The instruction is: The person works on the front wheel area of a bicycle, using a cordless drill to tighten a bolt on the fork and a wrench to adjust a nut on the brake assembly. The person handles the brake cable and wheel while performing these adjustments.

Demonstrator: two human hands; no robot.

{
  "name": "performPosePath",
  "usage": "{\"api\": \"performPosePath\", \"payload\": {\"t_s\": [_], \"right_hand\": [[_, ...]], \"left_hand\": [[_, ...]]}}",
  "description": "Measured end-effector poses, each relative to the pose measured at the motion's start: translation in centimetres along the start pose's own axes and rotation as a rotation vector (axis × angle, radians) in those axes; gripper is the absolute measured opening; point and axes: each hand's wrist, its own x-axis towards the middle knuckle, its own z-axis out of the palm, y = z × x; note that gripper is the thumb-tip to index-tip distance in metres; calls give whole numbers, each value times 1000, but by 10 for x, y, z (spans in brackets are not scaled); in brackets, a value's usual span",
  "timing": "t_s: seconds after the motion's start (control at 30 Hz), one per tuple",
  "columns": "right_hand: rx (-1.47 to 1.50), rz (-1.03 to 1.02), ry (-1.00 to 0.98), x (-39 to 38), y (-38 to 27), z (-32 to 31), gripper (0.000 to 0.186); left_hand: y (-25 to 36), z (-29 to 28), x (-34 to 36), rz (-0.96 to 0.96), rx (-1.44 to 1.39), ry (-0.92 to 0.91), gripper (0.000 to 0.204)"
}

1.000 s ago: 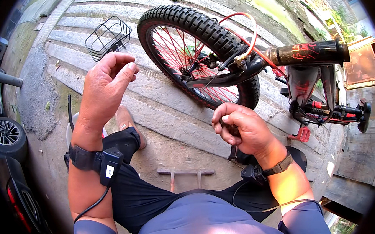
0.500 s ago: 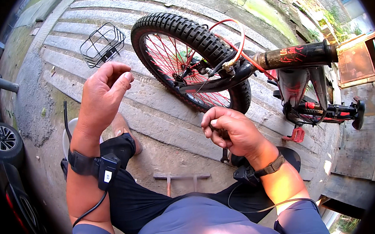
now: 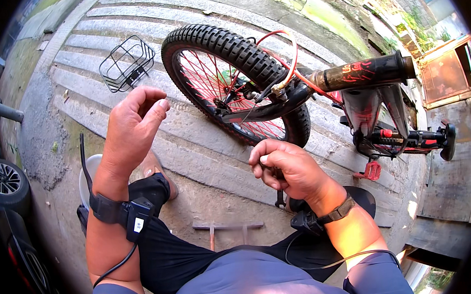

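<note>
My left hand (image 3: 136,126) is raised in front of me on the left, fingers curled and thumb drawn up near them. Whether it pinches something small, I cannot make out. My right hand (image 3: 289,168) is closed too, its thumb against the bent index finger; anything in it is hidden. Beyond it a bicycle lies tipped, its front wheel (image 3: 299,126) with red spokes and knobby black tyre closest to my hands. Neither hand touches the wheel. The black fork (image 3: 260,111) and worn head tube (image 3: 361,74) extend to the right, with an orange-red cable (image 3: 289,56) looping above.
A black wire basket (image 3: 127,64) lies on the ribbed concrete at the far left. Beside my left leg stands a white bucket (image 3: 83,182). A car wheel (image 3: 5,179) is at the left edge. Near my right knee is a wrench-like tool (image 3: 280,198). A red pedal (image 3: 372,171) juts out at right.
The whole scene shifts slightly as my view moves. My left hand appears a little lower, my right a little further left. Both keep nearly the same finger pose.
</note>
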Motion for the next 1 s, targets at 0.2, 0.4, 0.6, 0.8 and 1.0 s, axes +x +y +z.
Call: {"api": "performPosePath", "payload": {"t_s": [0.2,0.4,0.6,0.8,1.0], "right_hand": [[-22,4,-19,0,0,-1,19],[67,-17,-26,1,1,-4,35],[227,0,-54,6,2,-7,64],[325,-42,-58,10,4,-7,67],[456,-113,-118,9,3,-12,66]], "left_hand": [[-1,0,0,7,13,-7,15],[1,0,-1,8,26,-6,15],[1,6,-5,-20,74,-124,14],[5,39,-25,-7,156,-369,21],[13,88,-58,-84,63,-816,39]]}}
